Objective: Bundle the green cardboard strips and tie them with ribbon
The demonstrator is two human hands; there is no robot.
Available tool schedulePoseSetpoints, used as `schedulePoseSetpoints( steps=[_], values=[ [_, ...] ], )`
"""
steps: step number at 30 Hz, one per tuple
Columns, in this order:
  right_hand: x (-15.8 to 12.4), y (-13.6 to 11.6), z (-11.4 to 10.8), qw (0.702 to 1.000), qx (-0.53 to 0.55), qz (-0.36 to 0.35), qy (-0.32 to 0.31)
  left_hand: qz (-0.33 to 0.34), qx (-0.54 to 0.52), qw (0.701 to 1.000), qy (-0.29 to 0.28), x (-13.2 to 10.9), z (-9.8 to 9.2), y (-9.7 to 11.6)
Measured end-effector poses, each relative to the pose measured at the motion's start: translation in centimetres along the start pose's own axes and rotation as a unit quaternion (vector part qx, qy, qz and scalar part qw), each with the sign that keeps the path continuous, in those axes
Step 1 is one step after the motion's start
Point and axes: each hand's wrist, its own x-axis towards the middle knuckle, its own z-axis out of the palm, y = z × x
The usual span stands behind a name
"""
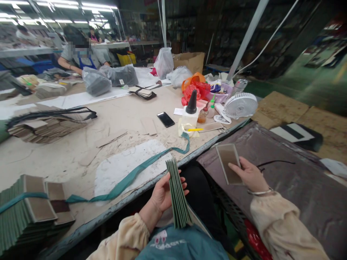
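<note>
My left hand (162,192) is wrapped round a stack of thin green-edged panels (177,195), held on edge above my lap. Off to the right, my right hand (248,173) pinches a single flat panel (228,164), brown with a pale border, between thumb and fingers. This panel is over a brown-grey covered surface (271,159); whether it touches the surface I cannot tell. At the table's left front corner lies a bundle of similar green-edged panels (24,213), tied with a teal strip. A long teal ribbon (141,168) trails from there across the table.
A phone (165,119), a white container with a black cone (191,108), small bottles and a white fan (240,105) stand along the table's right side. A strapped bundle of brown pieces (51,124) lies at left. Across the table, a person (81,57) works beside grey plastic bags.
</note>
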Motion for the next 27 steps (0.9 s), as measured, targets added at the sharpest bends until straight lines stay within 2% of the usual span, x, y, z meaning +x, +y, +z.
schedulePoseSetpoints(
  steps=[3,5,9,11,13,16,19,21,24,27],
  values=[
    [-1.9,-3.3,0.3,0.994,0.096,-0.015,-0.053,-0.006,0.008,1.000,-0.009,-0.1,0.1,-0.5],
    [-2.8,-5.2,0.6,0.990,0.108,-0.067,-0.068,-0.017,0.010,1.000,-0.022,-0.1,0.2,-0.7],
    [-3.3,-8.3,0.6,0.967,0.073,-0.233,-0.077,-0.035,0.009,0.998,-0.045,-0.4,0.5,-0.9],
    [-3.3,-9.6,0.4,0.958,0.033,-0.275,-0.071,-0.039,0.006,0.998,-0.048,-0.6,0.7,-0.9],
    [-3.2,-10.9,0.6,0.956,0.005,-0.288,-0.057,-0.042,0.002,0.998,-0.046,-0.7,0.8,-0.9],
    [-3.2,-12.0,1.6,0.955,0.023,-0.288,-0.061,-0.043,0.007,0.999,-0.021,-0.7,0.9,-0.8],
    [-3.5,-12.1,3.2,0.958,0.070,-0.268,-0.069,-0.024,0.011,0.999,0.033,-0.5,0.9,-0.8],
    [-3.7,-11.9,4.2,0.970,0.077,-0.227,-0.030,0.007,0.007,0.998,0.061,-0.3,0.9,-0.7],
    [-4.0,-11.8,5.1,0.987,0.036,-0.144,0.065,0.031,0.000,0.997,0.069,0.0,0.8,-0.7],
    [-3.9,-12.4,5.5,0.991,0.032,-0.086,0.095,0.019,-0.006,0.998,0.059,0.1,0.6,-0.9]
  ],
)
